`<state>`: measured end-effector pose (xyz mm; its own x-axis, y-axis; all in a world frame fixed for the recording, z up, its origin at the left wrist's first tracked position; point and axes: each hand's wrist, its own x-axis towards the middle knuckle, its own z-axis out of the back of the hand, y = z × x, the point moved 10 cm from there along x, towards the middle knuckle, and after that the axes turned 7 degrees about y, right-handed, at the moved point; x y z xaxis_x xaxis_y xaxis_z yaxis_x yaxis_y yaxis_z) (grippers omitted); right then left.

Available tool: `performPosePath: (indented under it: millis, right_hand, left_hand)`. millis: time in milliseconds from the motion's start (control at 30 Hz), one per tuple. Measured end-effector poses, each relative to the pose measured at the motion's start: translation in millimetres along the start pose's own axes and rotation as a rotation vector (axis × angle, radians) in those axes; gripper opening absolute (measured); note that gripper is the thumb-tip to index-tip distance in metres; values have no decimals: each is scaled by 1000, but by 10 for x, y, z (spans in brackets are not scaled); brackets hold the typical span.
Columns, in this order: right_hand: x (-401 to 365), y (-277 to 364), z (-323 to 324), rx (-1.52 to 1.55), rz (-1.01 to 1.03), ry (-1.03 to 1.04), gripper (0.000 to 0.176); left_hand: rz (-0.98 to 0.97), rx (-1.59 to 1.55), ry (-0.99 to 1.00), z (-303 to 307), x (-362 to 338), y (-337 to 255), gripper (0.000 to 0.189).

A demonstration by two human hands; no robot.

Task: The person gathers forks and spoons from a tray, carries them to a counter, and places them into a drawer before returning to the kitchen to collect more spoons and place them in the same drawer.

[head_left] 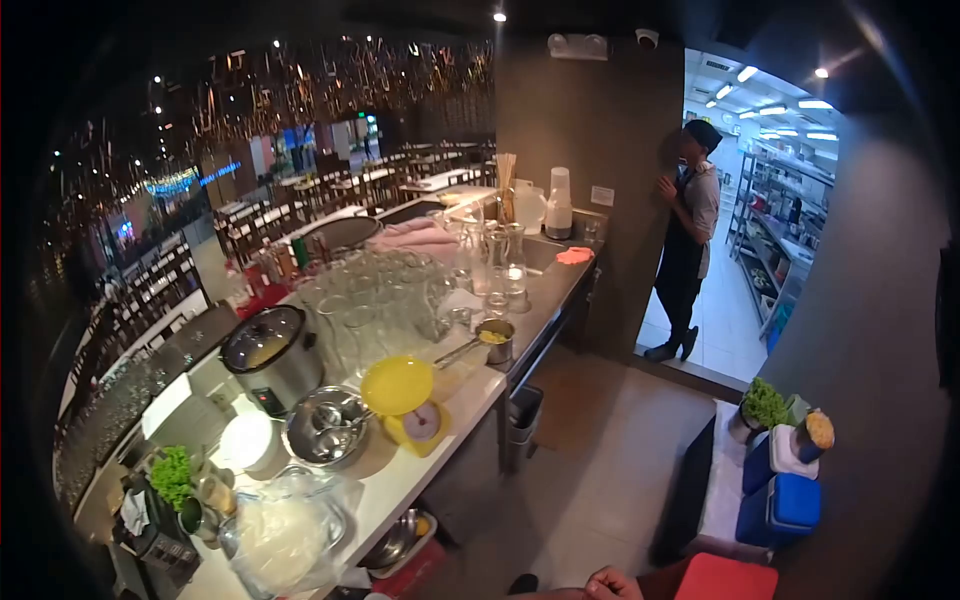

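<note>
Knuckles of the right hand just show at the bottom of the view. It sits too low to tell whether it is open or closed, or whether it holds anything. The left hand is out of sight. Just beside the right hand lies a red box, flat top up and cut by the frame; I cannot tell if they touch. Beyond it, blue boxes are stacked by the wall, probably to keep the floor free for walking.

Across that floor runs the counter. A scale with a yellow bowl sits at its near edge, within easy reach. A steel bowl and a cooker stand farther in. Glasses crowd the middle, grouped as if stored ready. A pot stands at the near edge with its spoon handle lying inward. A person leans in the far doorway.
</note>
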<state>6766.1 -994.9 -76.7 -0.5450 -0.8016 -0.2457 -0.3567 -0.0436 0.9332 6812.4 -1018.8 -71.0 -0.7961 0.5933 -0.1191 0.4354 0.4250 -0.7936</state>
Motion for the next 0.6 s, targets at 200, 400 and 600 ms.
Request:
performPosePath:
  millis: [200,400,600]
  right_hand:
    - [645,801,684,-109,45,-58,9]
    - [1285,1059,1478,16,195,-234,7]
    - [2088,1482,2311,-83,171,-154,10]
  left_hand:
    - [109,99,135,485,789,-742,30]
    - [97,105,323,964,1586,-1113,30]
    - [-20,341,233,1621,2536,-1713,32]
